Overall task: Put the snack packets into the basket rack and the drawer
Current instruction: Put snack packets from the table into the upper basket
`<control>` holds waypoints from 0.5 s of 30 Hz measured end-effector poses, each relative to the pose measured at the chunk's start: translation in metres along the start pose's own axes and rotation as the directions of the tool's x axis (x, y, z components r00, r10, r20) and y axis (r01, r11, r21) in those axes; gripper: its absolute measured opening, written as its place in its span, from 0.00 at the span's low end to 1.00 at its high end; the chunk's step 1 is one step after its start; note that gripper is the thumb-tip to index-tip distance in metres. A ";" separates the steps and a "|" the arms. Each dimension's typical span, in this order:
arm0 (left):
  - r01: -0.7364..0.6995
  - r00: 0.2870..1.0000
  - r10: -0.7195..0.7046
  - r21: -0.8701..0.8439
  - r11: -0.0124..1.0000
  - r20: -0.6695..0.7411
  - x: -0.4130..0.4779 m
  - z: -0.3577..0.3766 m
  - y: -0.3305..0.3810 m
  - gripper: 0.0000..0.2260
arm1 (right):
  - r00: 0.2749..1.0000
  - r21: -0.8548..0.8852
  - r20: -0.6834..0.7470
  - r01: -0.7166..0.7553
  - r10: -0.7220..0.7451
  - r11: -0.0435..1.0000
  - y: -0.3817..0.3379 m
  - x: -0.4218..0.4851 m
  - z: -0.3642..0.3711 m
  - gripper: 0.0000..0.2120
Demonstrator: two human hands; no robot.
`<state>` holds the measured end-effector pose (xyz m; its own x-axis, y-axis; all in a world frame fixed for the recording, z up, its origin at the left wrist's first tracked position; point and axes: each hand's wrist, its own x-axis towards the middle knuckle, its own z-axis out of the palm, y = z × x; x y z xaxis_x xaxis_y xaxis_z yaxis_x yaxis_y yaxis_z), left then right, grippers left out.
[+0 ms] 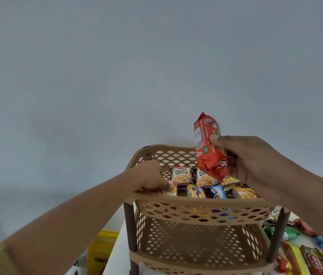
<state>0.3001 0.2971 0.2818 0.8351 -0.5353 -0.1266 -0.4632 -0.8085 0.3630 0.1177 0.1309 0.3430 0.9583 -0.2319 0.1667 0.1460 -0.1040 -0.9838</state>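
Head view: the tan basket rack (196, 203) fills the lower centre, its top tier already holding peanut packets (182, 175) and other snacks, with more packets (303, 253) loose on the table to its right. Your red biscuit packet (209, 147) looks light, crinkly and breakable inside, so keep hold mid-length, gently. Your right hand (256, 161) holds it tilted above the top tier, fingers wrapped round it; your left hand (150, 177) is curled over a small packet (171, 188) at the tier's left rim.
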 end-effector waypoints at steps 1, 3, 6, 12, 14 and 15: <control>0.005 1.000 -0.005 0.023 1.000 0.013 0.003 0.004 -0.002 0.21 | 1.000 -0.006 -0.003 -0.012 0.012 1.000 0.003 0.007 0.000 0.29; 0.005 0.999 -0.007 0.054 0.999 0.042 0.007 0.010 -0.003 0.18 | 0.999 -0.026 0.013 -0.036 0.036 0.999 0.007 0.018 0.003 0.25; -0.029 0.998 0.023 0.128 0.991 0.053 0.010 0.008 -0.002 0.20 | 0.997 -0.072 0.042 -0.068 0.072 0.995 0.015 0.032 0.006 0.19; -0.174 0.979 0.144 0.220 0.960 0.143 0.005 0.000 -0.011 0.14 | 0.994 -0.092 0.038 -0.102 0.106 0.991 0.026 0.056 0.021 0.18; -0.182 0.973 0.162 0.115 0.977 0.168 0.005 0.005 -0.013 0.14 | 0.991 -0.113 0.017 -0.131 0.134 0.985 0.029 0.072 0.029 0.22; -0.172 0.974 0.158 0.081 0.982 0.163 0.006 0.007 -0.013 0.16 | 0.989 -0.124 0.003 -0.147 0.149 0.981 0.031 0.081 0.034 0.23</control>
<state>0.3092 0.3023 0.2698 0.6922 -0.6886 -0.2161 -0.6226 -0.7212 0.3036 0.2086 0.1417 0.3235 0.9702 -0.2418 0.0183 -0.0284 -0.1881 -0.9817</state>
